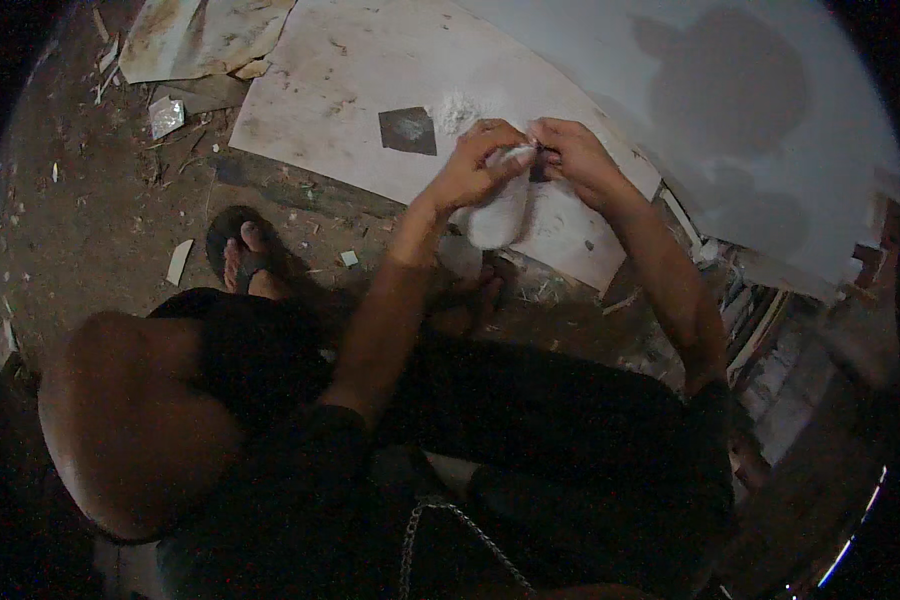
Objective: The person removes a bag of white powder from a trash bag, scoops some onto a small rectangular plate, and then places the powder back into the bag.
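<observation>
Above a pale board (310, 95) I hold up a small bag (497, 218), apparently filled with something white, its rounded bottom hanging down. My left hand (478, 168) is closed round the upper part of the bag. Close beside it, my right hand (582, 162) is closed too, fingertips pinching at the bag's top edge. A small dark patch shows just under the right fingers; I cannot make out what it is. Behind the hands lies a heap of white powder (460, 108) on the board. Left of the heap is a dark square sheet (407, 131) with a whitish smear.
A stained, crumpled sheet (200, 38) lies at the far left, near a small clear packet (167, 117). Scraps litter the dirt floor (120, 220). A large pale panel (770, 110) rises at the right, with strips of debris (755, 320) below. My sandalled foot (245, 255) is near the board.
</observation>
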Demonstrator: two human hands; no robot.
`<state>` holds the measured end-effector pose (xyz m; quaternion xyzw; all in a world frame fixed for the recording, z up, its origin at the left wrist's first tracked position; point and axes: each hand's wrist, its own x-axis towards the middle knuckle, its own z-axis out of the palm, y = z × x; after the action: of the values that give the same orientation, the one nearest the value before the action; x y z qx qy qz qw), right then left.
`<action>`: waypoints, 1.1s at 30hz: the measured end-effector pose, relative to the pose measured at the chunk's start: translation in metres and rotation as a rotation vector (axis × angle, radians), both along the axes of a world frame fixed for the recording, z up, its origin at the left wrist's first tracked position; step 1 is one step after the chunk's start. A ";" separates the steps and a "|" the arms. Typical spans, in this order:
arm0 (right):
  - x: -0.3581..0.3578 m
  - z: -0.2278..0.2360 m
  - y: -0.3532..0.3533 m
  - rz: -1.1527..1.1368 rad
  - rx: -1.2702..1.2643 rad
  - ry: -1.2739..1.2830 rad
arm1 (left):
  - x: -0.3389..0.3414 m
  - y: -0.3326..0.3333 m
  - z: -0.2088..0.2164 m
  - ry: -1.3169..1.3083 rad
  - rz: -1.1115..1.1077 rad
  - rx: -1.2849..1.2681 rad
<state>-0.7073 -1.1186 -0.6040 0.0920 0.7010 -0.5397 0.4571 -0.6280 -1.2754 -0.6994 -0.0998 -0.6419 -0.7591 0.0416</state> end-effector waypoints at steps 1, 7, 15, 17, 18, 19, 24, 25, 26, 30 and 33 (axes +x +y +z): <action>0.001 0.003 0.002 0.013 0.050 0.014 | 0.004 0.003 0.003 0.003 0.011 -0.005; 0.012 0.011 0.018 0.146 0.222 -0.011 | 0.013 0.008 0.024 -0.069 -0.038 -0.210; 0.047 0.032 0.020 0.041 0.036 -0.076 | 0.007 -0.007 0.020 0.139 -0.083 -0.349; 0.060 0.037 0.023 -0.017 -0.008 -0.035 | 0.008 -0.008 0.022 0.186 -0.112 -0.377; 0.066 0.037 0.026 -0.030 0.010 -0.038 | 0.009 -0.005 0.023 0.187 -0.123 -0.358; 0.074 0.034 0.032 -0.132 0.026 -0.100 | 0.010 -0.003 0.025 0.184 -0.126 -0.376; 0.097 0.027 0.052 -0.332 -0.058 -0.066 | 0.009 0.007 0.026 0.164 -0.136 -0.359; 0.097 0.027 0.050 -0.328 -0.029 0.050 | 0.009 0.009 0.026 0.173 -0.138 -0.354; 0.097 0.026 0.047 -0.328 -0.009 0.164 | 0.010 0.009 0.025 0.156 -0.148 -0.362; 0.089 0.027 0.039 -0.591 -0.240 0.218 | 0.018 0.026 0.036 -0.060 -0.215 -0.216; 0.079 0.033 0.022 -0.585 -0.345 0.434 | 0.020 0.028 0.031 -0.032 -0.211 -0.243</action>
<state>-0.6287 -1.0963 -0.5715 0.0933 0.6245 -0.7637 0.1341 -0.6078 -1.2476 -0.6684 -0.1591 -0.7155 -0.6775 -0.0610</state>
